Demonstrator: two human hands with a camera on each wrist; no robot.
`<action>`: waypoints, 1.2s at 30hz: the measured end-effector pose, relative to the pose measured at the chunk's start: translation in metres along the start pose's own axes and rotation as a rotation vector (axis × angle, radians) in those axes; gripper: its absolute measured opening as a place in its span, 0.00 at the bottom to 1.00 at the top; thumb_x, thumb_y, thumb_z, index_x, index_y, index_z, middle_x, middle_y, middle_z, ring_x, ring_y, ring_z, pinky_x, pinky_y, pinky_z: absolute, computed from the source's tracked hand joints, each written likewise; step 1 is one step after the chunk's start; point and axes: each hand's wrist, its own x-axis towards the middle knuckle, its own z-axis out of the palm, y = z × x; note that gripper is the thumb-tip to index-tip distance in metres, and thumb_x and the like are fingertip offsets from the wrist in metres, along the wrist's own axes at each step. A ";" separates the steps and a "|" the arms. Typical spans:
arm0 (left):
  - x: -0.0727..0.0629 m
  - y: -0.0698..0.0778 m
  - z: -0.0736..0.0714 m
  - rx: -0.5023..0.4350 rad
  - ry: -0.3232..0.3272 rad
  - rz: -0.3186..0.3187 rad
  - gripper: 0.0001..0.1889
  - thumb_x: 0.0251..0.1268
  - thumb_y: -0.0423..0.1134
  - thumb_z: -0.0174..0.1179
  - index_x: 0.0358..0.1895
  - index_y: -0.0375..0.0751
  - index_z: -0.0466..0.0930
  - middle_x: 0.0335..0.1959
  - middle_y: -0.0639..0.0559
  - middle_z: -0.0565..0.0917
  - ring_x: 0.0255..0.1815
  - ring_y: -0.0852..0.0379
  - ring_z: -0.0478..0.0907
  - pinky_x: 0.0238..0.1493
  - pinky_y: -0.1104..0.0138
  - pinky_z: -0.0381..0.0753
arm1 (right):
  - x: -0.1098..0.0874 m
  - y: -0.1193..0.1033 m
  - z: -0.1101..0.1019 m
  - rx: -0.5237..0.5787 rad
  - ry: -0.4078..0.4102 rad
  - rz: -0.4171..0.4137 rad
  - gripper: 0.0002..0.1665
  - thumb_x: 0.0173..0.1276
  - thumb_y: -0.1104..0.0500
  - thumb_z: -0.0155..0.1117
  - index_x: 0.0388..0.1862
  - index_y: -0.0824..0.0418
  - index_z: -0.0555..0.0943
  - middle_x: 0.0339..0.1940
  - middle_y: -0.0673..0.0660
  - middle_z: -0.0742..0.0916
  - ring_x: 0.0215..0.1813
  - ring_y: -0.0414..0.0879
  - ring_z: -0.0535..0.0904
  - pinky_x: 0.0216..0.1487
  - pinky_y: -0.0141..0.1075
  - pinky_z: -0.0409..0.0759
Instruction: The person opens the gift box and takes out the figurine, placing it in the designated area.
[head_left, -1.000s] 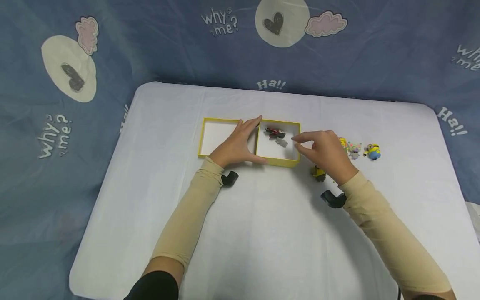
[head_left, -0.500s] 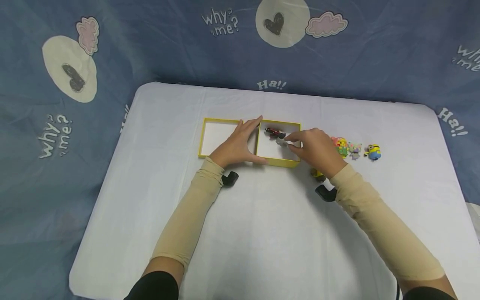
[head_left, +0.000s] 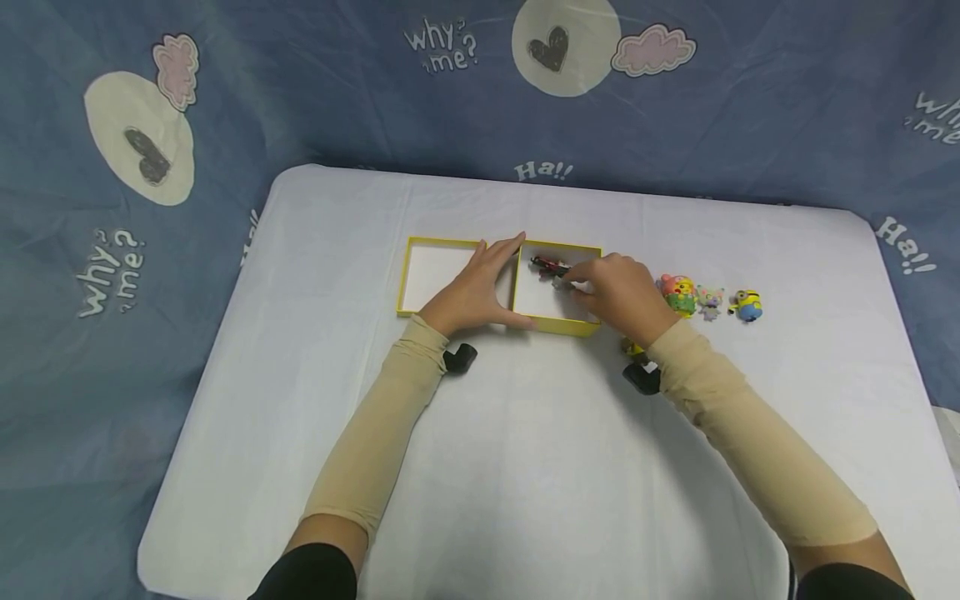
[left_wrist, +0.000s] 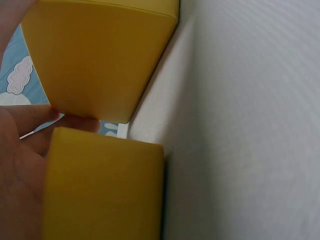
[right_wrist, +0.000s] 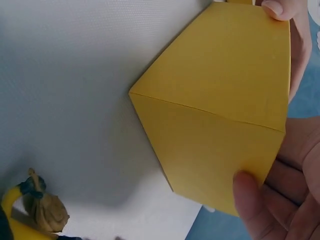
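Note:
My left hand (head_left: 476, 287) holds a small yellow-sided open box (head_left: 564, 327) with a white inside, thumb at its front wall and fingers at its back. My right hand (head_left: 624, 293) reaches over the box's right wall, thumb and forefinger pinching a small grey figure (head_left: 559, 283) inside. Beside that figure lies a dark red and black toy (head_left: 547, 265). In the right wrist view the box wall (right_wrist: 210, 100) hides part of the pinch. A matching open tray (head_left: 442, 240), yellow-rimmed, adjoins the box on the left, partly under my left hand.
Right of the box on the white table (head_left: 510, 467) lie a pink, yellow and green figure (head_left: 680, 293), a pale spotted figure (head_left: 709, 302) and a yellow and blue figure (head_left: 747, 305). A yellow and brown figure (head_left: 632, 347) is nearer, partly behind my right wrist. A blue cloth hangs behind.
My right hand has moved left into the box, its thumb and forefinger coming onto the grey figure. The left hand and both box parts have stayed put.

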 end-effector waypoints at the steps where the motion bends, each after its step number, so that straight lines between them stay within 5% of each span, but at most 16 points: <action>1: 0.000 0.000 0.000 0.002 -0.001 0.000 0.73 0.37 0.66 0.83 0.86 0.54 0.44 0.85 0.50 0.54 0.88 0.37 0.37 0.89 0.49 0.40 | 0.001 0.000 0.001 0.000 -0.001 -0.001 0.13 0.63 0.63 0.77 0.47 0.58 0.92 0.45 0.57 0.93 0.45 0.54 0.90 0.42 0.51 0.88; 10: 0.000 0.002 0.000 0.001 -0.012 -0.014 0.73 0.36 0.66 0.83 0.86 0.57 0.43 0.86 0.52 0.52 0.88 0.37 0.36 0.89 0.47 0.41 | 0.008 0.000 0.009 -0.030 -0.026 -0.009 0.13 0.63 0.63 0.76 0.48 0.61 0.91 0.44 0.58 0.93 0.45 0.54 0.91 0.46 0.52 0.90; 36: -0.001 0.002 -0.001 0.007 -0.014 -0.034 0.73 0.36 0.70 0.81 0.86 0.63 0.41 0.86 0.53 0.52 0.88 0.40 0.35 0.89 0.48 0.42 | 0.012 -0.002 0.020 -0.099 0.012 -0.008 0.11 0.62 0.65 0.75 0.44 0.60 0.91 0.39 0.57 0.93 0.34 0.53 0.88 0.35 0.51 0.89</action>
